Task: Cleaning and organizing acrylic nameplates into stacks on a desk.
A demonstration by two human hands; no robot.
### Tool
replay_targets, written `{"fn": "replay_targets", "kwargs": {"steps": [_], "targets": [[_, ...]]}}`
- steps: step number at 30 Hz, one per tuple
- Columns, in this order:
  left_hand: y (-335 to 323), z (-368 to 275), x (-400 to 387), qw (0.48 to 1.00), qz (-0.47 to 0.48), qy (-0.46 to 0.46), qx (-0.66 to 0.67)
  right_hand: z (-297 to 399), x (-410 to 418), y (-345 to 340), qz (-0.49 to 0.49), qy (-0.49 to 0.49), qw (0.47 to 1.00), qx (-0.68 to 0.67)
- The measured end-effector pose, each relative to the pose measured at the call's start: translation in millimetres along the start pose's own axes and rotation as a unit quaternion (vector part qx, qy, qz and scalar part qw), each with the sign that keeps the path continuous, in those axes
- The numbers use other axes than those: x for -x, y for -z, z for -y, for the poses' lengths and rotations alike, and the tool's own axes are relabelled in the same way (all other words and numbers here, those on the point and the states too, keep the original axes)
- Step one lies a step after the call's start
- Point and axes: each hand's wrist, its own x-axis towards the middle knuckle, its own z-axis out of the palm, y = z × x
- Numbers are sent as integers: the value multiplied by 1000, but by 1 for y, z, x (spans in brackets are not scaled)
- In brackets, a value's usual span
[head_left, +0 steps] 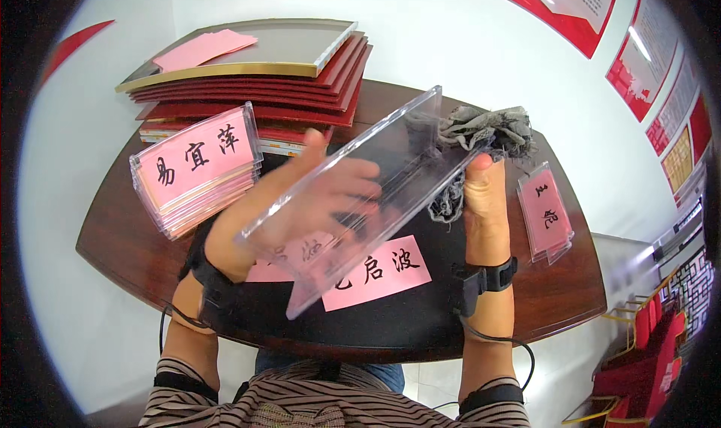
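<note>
A clear acrylic name-card holder (394, 146) is raised at a slant above the table. My right hand (485, 188) grips its right side, the thumb on the near edge. Around those fingers bunches a frayed grey cloth (490, 129); I cannot tell whether the hand holds it too. My left hand (338, 200), slightly blurred, shows through the clear plastic with its fingers spread. Whether it touches the holder is not plain. Below, a pink handwritten name card (388, 273) lies on a black mat (394, 326), with another pink card (270, 271) partly covered at its left.
At the left stands a stack of filled card holders (197, 169). Behind it are piled red boards (338, 98) under a gold-edged frame (281, 39) bearing loose pink cards (205, 49). More filled holders (545, 214) lie at the right of the dark wooden table (569, 293).
</note>
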Motion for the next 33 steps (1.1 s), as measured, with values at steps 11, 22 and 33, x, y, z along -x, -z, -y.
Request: {"fn": "replay_targets", "kwargs": {"steps": [11,22,33], "targets": [[-14,-14,8,933,-88,26,-347,20,-6,7,33,46,991,125],[-12,18,-6,945,-133,-3,-298,-6,-3,-20,-106,78,925,355],[31,-8,-13,923,-316,-199,-87,-14,36,-72,202,217,888,351]]}}
